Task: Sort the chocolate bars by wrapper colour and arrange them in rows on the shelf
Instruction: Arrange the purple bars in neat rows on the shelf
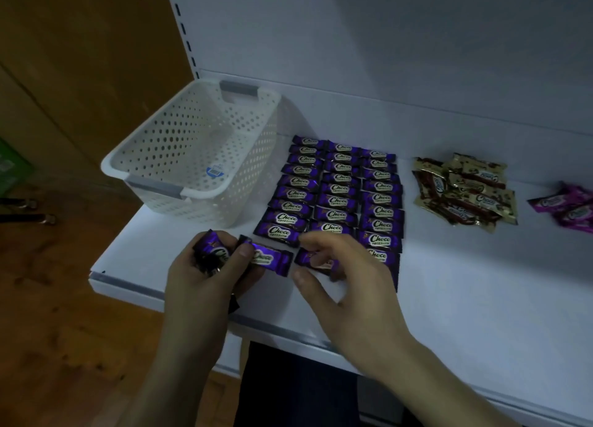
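My left hand (205, 282) grips spare purple bars (213, 250); my right hand (346, 285) pinches 1 purple bar (316, 259) near the shelf's (449, 298) front edge, ending the middle of 3 purple rows (337, 199); best laid square, label up, touching its neighbour.

Purple bars (337, 189) are lying flat, labels up, in three tidy columns on the white shelf (481, 282). Gold-brown bars (465, 191) are sitting in a loose pile to their right, with magenta bars (568, 207) farther right. The left hand (199, 282) is gripping a purple bundle (213, 250). The right hand (349, 282) is pinching a single purple bar (316, 259) at the columns' near end.
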`<state>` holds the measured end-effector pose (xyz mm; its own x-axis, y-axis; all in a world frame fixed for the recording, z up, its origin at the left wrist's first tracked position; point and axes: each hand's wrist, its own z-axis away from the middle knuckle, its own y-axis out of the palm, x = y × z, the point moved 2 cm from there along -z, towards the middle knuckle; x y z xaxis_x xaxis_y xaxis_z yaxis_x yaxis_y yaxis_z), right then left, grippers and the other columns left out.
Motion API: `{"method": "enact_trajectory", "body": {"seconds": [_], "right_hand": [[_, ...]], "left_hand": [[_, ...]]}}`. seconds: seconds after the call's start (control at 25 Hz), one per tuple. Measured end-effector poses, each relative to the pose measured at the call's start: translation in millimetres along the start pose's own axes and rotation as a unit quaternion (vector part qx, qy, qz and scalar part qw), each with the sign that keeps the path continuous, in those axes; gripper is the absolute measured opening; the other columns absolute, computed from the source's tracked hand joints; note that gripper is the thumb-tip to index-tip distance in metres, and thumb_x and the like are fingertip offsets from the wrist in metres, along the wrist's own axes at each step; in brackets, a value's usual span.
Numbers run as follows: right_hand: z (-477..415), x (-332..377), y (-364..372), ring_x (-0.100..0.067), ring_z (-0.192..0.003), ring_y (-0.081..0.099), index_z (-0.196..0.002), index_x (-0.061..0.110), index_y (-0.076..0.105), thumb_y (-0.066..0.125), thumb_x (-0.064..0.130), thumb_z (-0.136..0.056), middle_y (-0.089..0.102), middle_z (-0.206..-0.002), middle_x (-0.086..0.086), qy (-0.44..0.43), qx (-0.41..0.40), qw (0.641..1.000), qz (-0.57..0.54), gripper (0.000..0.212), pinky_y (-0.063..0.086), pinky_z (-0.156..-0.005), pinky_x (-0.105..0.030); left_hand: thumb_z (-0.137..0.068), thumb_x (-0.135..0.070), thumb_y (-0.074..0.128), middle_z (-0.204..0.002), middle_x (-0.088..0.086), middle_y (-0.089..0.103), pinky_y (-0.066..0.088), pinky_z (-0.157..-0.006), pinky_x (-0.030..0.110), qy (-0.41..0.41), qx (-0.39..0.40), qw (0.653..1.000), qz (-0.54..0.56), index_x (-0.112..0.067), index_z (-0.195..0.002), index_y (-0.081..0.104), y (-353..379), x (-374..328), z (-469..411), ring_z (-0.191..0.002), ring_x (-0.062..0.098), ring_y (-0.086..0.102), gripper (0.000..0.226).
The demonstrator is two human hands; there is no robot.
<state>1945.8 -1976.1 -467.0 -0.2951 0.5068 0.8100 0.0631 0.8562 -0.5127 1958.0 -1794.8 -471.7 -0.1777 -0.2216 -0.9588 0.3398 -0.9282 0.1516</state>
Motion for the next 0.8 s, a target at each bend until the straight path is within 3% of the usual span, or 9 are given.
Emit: {"method": "enact_trajectory", "body": {"seconds": [0.08,0.2,0.24,0.32,0.44,0.56,0.8], "right_hand": [[-15.7,8.9,7.7,-0.010,-0.091,0.067,-0.114,0.032,0.066,0.080,0.019,-0.085,0.069,-0.102,0.017,0.054,0.058,0.992,-0.098,0.035,0.053,-0.075,-0.022],[-28.9,8.7,13.0,-0.010,-0.081,0.068,-0.101,0.028,0.072,0.081,0.004,-0.080,0.072,-0.091,0.015,0.073,0.051,0.988,-0.124,0.033,0.055,-0.072,-0.024],[-30.5,6.4,11.5,-0.007,-0.081,0.067,-0.099,0.027,0.073,0.081,0.003,-0.079,0.072,-0.089,0.015,0.061,0.036,0.992,-0.106,0.032,0.053,-0.072,-0.018],[-30.7,3.5,12.0,-0.003,-0.082,0.064,-0.099,0.022,0.075,0.079,0.002,-0.081,0.070,-0.090,0.014,-0.043,0.012,0.999,0.012,0.027,0.049,-0.074,-0.013],[-19.7,-5.0,34.9,-0.017,-0.085,0.063,-0.102,0.014,0.077,0.074,-0.002,-0.084,0.067,-0.097,0.002,-0.200,0.016,0.964,0.175,0.024,0.051,-0.073,-0.033],[-1.7,-9.3,43.6,-0.024,-0.094,0.063,-0.105,0.011,0.075,0.070,-0.003,-0.079,0.066,-0.105,-0.003,-0.216,0.023,0.949,0.228,0.030,0.049,-0.076,-0.039],[15.1,0.2,28.2,-0.019,-0.105,0.057,-0.100,0.015,0.073,0.066,0.006,-0.084,0.064,-0.112,0.003,-0.148,-0.035,0.969,0.193,0.020,0.045,-0.080,-0.041]], "left_hand": [[-0.086,-0.002,0.069,-0.080,0.016,0.072,0.060,-0.066,0.026,0.001,0.022,1.000,0.020,0.005,-0.089,0.061,3.3,-3.3,5.4,-0.080,0.022,0.075,0.011],[-0.090,-0.009,0.066,-0.081,0.013,0.073,0.059,-0.059,0.029,0.001,0.018,1.000,0.021,-0.002,-0.092,0.063,-1.9,-9.5,9.6,-0.075,0.023,0.075,0.008],[-0.093,-0.013,0.064,-0.082,0.011,0.073,0.057,-0.054,0.029,-0.003,0.007,1.000,0.010,-0.005,-0.095,0.064,-7.5,-10.3,8.9,-0.070,0.022,0.074,0.009],[-0.099,-0.020,0.058,-0.079,0.009,0.065,0.044,-0.043,0.027,-0.027,-0.012,0.999,0.017,-0.009,-0.101,0.065,-20.0,-8.0,4.0,-0.054,0.018,0.061,0.013],[-0.102,-0.013,0.047,-0.073,0.008,0.055,0.026,-0.036,0.020,-0.062,0.014,0.994,0.086,-0.010,-0.107,0.063,-33.6,-4.7,-1.5,-0.045,0.014,0.038,0.017],[-0.097,-0.002,0.042,-0.071,0.010,0.055,0.026,-0.037,0.018,-0.052,0.050,0.995,0.072,-0.009,-0.097,0.055,-41.9,-2.2,0.0,-0.044,0.015,0.034,0.015],[-0.099,-0.002,0.046,-0.076,0.014,0.053,0.029,-0.039,0.021,-0.038,0.054,0.997,0.040,-0.007,-0.088,0.061,-51.5,1.4,3.0,-0.047,0.014,0.040,0.019]]}}
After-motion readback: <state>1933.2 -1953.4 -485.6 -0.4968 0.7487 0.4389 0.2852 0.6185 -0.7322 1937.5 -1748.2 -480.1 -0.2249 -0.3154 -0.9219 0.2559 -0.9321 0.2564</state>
